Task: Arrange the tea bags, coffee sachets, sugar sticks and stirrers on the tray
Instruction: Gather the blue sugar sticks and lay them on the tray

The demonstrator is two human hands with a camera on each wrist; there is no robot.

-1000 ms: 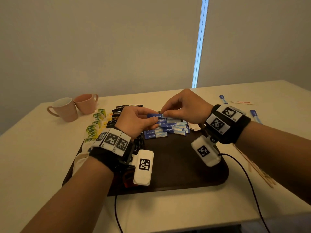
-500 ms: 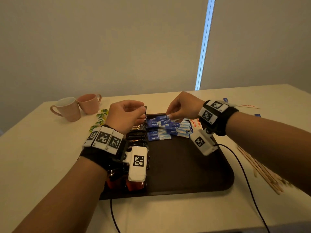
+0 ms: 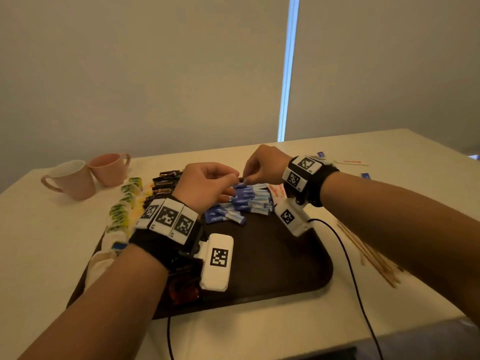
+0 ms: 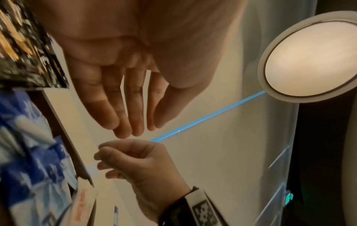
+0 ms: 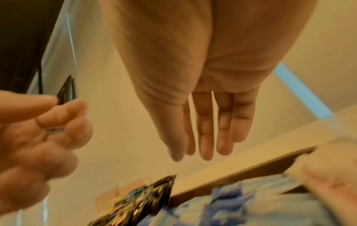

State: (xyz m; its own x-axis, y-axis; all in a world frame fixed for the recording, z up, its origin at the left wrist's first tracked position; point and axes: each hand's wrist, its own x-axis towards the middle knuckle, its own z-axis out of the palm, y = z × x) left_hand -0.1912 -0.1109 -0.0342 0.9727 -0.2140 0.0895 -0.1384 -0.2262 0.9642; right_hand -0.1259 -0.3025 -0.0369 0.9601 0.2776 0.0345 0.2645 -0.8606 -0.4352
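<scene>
Cream table carries a dark brown tray near its front edge, and both forearms reach in over the tray. Two pink cups stand together at the table's far left, well apart from the tray.

The left hand and the right hand meet above the tray's far edge, fingertips almost touching. Below them, blue sticks lie in a close, overlapping row along the far part of the tray, with a red-printed packet just beside the row's right end. Black sachets are stacked at the far left corner. Green tea bags run in a line by the tray's left edge; on or off it, I cannot tell. Wooden stirrers lie in a bundle on the table, beside the tray's right edge. A few loose sticks sit at the table's far right.

The left hand pinches the corner of a thin dark sachet between thumb and forefinger, held in the air. The right hand's fingers are gathered and bent; whether they grasp anything I cannot tell.
</scene>
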